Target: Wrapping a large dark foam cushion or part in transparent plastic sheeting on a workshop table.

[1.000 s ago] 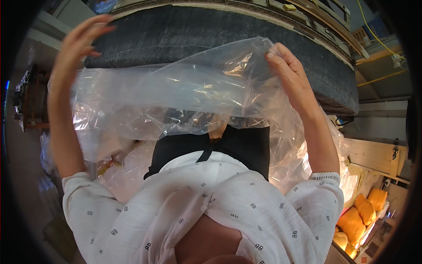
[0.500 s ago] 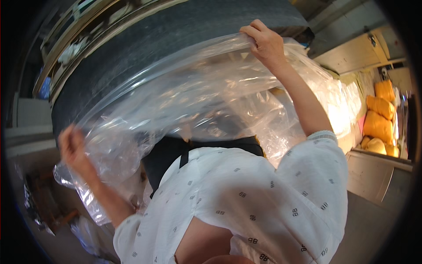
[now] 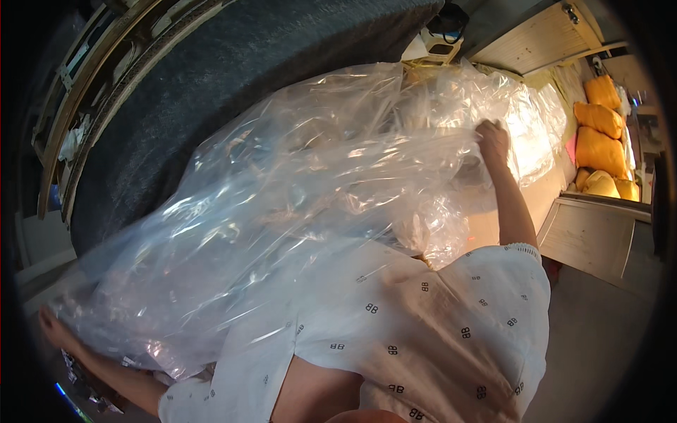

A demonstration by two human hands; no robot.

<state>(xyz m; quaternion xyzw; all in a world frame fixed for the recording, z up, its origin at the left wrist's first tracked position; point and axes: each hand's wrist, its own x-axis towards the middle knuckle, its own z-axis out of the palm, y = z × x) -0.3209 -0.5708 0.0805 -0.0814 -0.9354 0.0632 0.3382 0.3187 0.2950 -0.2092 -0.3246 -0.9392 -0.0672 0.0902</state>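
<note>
I hold a clear plastic sheet stretched wide over the dark mattress — right hand pinching its far edge, left hand gripping the low corner, fingers hidden — keeping it taut.

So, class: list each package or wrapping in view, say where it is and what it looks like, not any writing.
Clear plastic bag: large, crinkled, see-through, spread across the middle; left hand and right hand each have a grip on an edge.
Yellow bags: plump, stacked at the far right.
No signs or screens show.
</note>
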